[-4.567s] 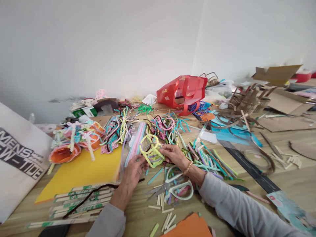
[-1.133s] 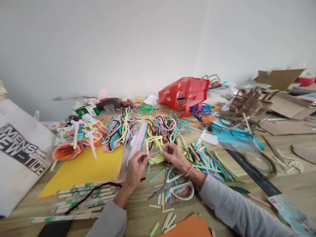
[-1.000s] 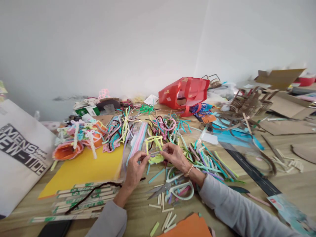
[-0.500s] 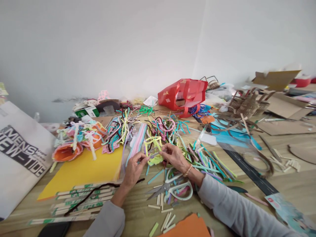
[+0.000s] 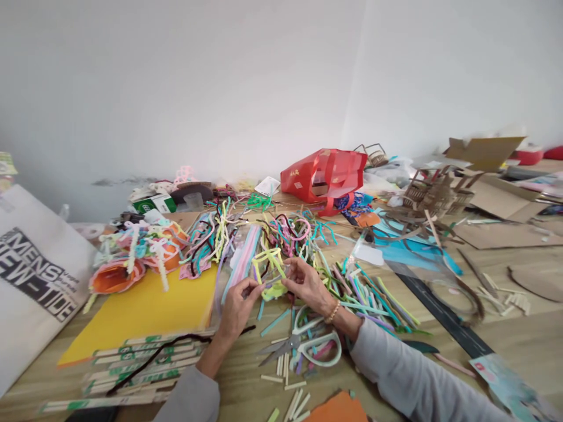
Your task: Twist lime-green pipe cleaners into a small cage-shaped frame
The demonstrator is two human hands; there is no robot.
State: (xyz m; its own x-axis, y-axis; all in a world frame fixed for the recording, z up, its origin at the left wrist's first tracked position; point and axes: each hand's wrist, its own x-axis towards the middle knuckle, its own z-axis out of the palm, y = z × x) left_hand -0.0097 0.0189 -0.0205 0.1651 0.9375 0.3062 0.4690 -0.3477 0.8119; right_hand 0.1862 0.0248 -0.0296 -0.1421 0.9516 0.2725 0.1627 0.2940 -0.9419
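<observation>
Between my two hands is a small yellow-green frame (image 5: 275, 290) bent from fuzzy pipe cleaners, with a wider base and an open top. My left hand (image 5: 237, 302) pinches its left side, thumb against fingertips. On the right side, my right hand (image 5: 308, 284) has its fingers closed at the same frame. A thin greyish strip runs across the frame between the fingertips; I cannot tell what it is. White-handled scissors (image 5: 303, 346) lie with blades apart on the table just below my right hand.
Loose pipe cleaners (image 5: 373, 290) spread to the right. Short cut sticks (image 5: 284, 372) lie in front, near an orange sheet (image 5: 338, 408). Wrapped chopsticks (image 5: 132, 369) and a yellow sheet (image 5: 145, 310) are at left. Behind stand a red bag (image 5: 303, 179) and brown woven baskets (image 5: 440, 193).
The camera view has shifted slightly, so the table appears a little lower. Both hands keep their hold on the yellow-green frame, whose top now leans more to the left.
</observation>
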